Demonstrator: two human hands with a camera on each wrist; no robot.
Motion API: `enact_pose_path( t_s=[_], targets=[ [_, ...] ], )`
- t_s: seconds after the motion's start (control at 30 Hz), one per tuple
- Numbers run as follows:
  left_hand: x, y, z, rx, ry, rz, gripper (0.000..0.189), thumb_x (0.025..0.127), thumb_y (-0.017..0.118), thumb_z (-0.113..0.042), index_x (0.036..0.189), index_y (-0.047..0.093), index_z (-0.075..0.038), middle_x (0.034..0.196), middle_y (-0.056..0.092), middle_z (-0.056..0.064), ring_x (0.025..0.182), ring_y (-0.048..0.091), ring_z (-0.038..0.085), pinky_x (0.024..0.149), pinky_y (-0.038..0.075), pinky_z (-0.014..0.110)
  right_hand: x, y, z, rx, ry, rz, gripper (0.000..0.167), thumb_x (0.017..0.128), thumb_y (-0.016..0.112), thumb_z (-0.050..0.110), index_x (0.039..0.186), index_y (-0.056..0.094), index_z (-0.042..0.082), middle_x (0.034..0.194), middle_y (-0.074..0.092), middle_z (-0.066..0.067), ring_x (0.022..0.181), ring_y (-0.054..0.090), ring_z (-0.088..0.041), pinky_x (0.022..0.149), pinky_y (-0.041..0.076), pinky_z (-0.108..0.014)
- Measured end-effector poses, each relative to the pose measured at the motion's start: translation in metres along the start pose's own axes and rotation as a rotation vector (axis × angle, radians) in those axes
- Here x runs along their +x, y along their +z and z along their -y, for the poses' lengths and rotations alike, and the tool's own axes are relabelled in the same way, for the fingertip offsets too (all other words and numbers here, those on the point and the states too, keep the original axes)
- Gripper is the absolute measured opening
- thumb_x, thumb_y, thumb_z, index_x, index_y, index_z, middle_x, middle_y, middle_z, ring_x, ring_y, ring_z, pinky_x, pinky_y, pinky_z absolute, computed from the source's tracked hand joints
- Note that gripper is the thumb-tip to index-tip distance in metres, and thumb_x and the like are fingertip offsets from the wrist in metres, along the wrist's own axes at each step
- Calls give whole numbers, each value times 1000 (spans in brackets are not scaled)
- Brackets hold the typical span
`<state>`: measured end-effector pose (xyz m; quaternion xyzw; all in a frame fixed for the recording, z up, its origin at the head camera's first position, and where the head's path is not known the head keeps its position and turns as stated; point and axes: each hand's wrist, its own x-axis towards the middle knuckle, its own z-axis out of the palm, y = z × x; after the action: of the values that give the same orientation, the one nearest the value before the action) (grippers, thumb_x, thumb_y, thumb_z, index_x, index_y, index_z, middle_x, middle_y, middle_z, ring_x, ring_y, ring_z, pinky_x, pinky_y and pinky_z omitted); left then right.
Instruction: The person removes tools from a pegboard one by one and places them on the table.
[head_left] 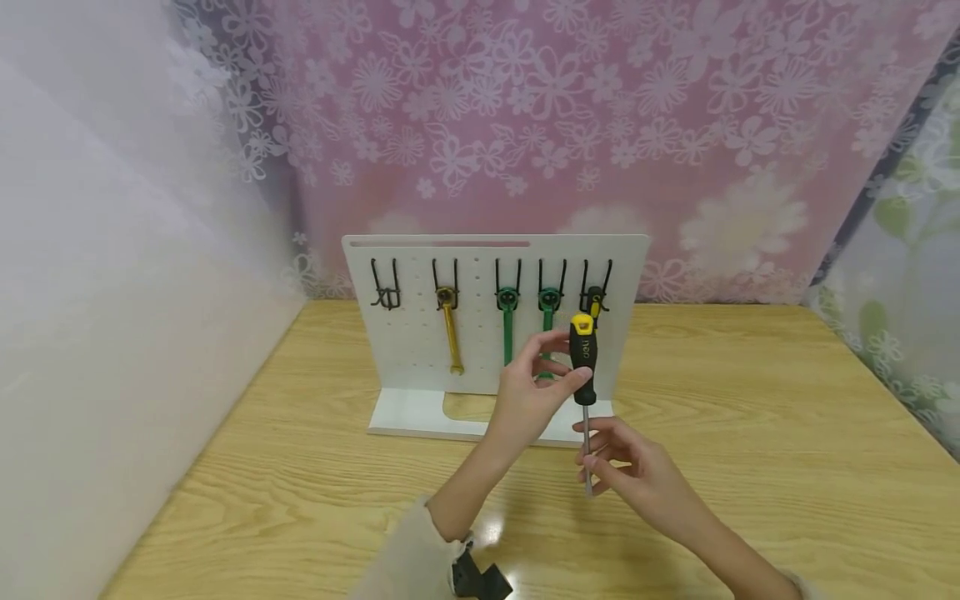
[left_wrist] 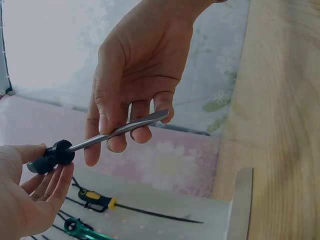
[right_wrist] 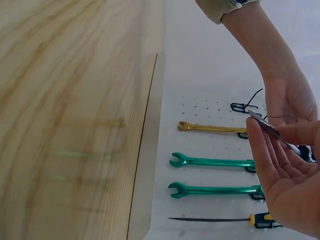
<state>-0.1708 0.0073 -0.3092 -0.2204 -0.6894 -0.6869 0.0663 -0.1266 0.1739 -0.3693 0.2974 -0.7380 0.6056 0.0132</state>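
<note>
A screwdriver [head_left: 582,360] with a black and yellow handle points blade-down in front of a white pegboard [head_left: 408,350]. My left hand [head_left: 525,387] pinches its handle between thumb and fingers. Lower down, my right hand [head_left: 637,475] holds the steel shaft near the tip, thumb against fingers. The left wrist view shows the flat blade [left_wrist: 150,120] lying across the right hand's fingers [left_wrist: 117,142]. On the board's hooks hang a yellow combination wrench [head_left: 452,333], two green wrenches [right_wrist: 215,162] [right_wrist: 215,190] and another black and yellow screwdriver [right_wrist: 257,220].
An unoccupied black hook [head_left: 386,296] is at the board's left end. The board's white base [head_left: 405,412] stands on a wood-grain table [head_left: 300,467]. Behind it hangs a pink flowered curtain [head_left: 487,125], and a white wall [head_left: 112,250] rises at the left.
</note>
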Motion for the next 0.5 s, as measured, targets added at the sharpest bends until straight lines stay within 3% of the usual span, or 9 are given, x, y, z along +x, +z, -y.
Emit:
enact_pose_path(
  t_s=[0.13, 0.3, 0.5],
  targets=[
    [4, 13, 22, -15, -14, 8, 41, 85, 67, -9, 123, 53, -8, 106, 57, 3, 81, 59, 12, 65, 51, 26, -7, -7, -3, -16, 21, -49, 33, 89, 52, -8, 121, 45, -5, 88, 59, -11, 72, 63, -22, 53, 53, -38],
    [3, 29, 30, -24, -22, 26, 40, 85, 68, -14, 122, 54, -12, 104, 57, 0, 80, 59, 9, 64, 51, 25, -19, -13, -6, -59, 37, -109, 43, 87, 53, -11, 127, 37, -4, 91, 58, -8, 71, 62, -19, 52, 53, -36],
    [5, 47, 38, -22, -29, 45, 39, 85, 68, -16, 121, 54, -14, 101, 58, -3, 78, 59, 7, 64, 51, 23, -30, -19, -7, -110, -3, -181, 54, 83, 54, -17, 129, 31, -3, 97, 57, -4, 71, 61, -18, 51, 52, -34]
  ],
)
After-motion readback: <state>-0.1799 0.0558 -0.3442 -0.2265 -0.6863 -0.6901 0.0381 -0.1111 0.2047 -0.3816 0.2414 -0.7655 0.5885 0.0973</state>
